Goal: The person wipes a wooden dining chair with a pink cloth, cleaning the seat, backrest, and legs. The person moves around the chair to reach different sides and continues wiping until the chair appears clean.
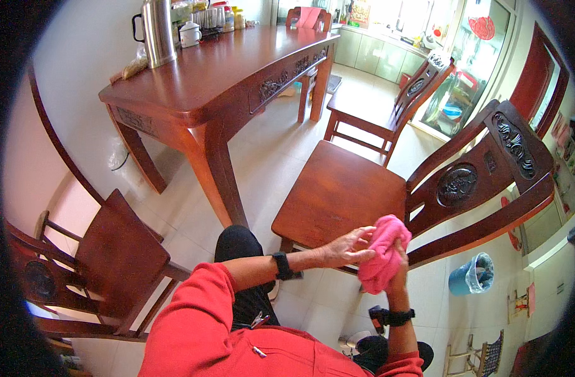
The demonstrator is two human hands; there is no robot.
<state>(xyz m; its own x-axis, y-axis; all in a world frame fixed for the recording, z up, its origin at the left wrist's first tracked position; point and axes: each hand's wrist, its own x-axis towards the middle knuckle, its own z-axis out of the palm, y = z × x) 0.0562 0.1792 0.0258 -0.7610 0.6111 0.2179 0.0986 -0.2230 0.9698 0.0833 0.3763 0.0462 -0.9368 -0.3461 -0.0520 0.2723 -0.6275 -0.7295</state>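
Observation:
A bunched pink cloth [384, 254] is between my two hands, above the front corner of a dark wooden chair's seat [344, 193]. My right hand [398, 264] grips the cloth from its right side, its fingers partly hidden behind the folds. From the left, my left hand [351, 247] reaches to the cloth with fingers spread and curved, the fingertips at its edge; whether they press on it cannot be told. Black bands circle both wrists. The chair's carved backrest [462, 184] rises to the right of the cloth.
A long wooden table [212, 70] stands ahead, bearing a steel jug [158, 33] and a white lidded mug [190, 34]. Another chair [363, 108] stands beyond the near one, and a further chair [122, 254] is at left. A blue bin [462, 278] sits on the floor at right.

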